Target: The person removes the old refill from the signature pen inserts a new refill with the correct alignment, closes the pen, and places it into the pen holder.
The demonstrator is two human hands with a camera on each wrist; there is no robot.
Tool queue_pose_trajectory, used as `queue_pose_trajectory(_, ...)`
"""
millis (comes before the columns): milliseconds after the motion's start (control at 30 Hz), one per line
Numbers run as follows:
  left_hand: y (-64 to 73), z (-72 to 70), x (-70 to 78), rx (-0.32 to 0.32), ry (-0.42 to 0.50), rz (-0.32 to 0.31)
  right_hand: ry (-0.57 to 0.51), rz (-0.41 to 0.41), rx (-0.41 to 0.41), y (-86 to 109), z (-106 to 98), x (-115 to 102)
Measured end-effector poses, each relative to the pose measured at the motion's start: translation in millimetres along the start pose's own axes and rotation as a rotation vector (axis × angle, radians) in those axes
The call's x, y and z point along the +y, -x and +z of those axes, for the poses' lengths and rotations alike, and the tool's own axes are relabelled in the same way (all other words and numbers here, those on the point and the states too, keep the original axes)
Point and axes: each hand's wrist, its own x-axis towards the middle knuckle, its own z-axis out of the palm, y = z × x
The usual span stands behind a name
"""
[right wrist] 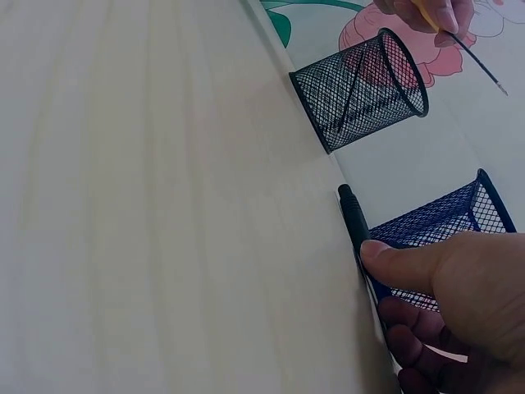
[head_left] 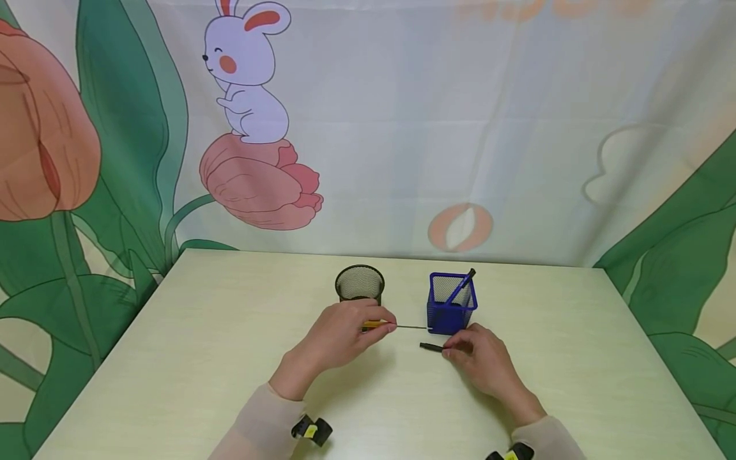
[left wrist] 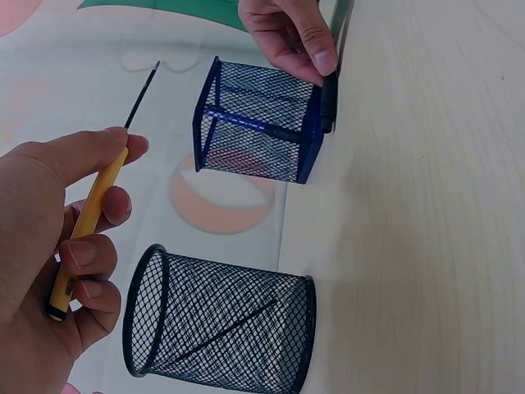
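Note:
My left hand (head_left: 345,332) grips a yellow pen barrel (left wrist: 92,205), and a thin dark refill (left wrist: 141,98) sticks out of its front, bare. In the head view this refill points right, overlapping the base of the blue square mesh pen holder (head_left: 448,322). Thumb and fingers of my right hand (head_left: 485,361) pinch a short black pen part (right wrist: 353,215) low over the table, in front of that holder. One blue pen with a black end (head_left: 461,285) leans inside the holder. Behind my left hand stands a round black mesh pen cup (head_left: 360,281), partly hidden; a thin dark stick (left wrist: 221,332) slants inside.
Both containers stand toward the back of the pale table (head_left: 190,332), the round one left of the square one. A printed curtain (head_left: 391,128) with a rabbit and flowers hangs behind the table's back edge.

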Motion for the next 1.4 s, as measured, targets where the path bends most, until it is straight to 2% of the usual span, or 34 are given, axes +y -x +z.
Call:
queue_pose_trajectory(300,0.1,-0.2,-0.3,-0.001,0.001,0.0,0.008,-0.018,0.017,0.9,0.1,0.1)
queue_pose_trajectory(900,0.0,2.8,-0.9,-0.012,-0.008,-0.002,-0.015,0.02,-0.007,0.1,-1.1,1.3)
queue_pose_trajectory(1400,-2.9,7.9,0.1,-0.034,0.019,-0.018,-0.032,0.068,-0.055,-3.7,-8.4,-2.9)
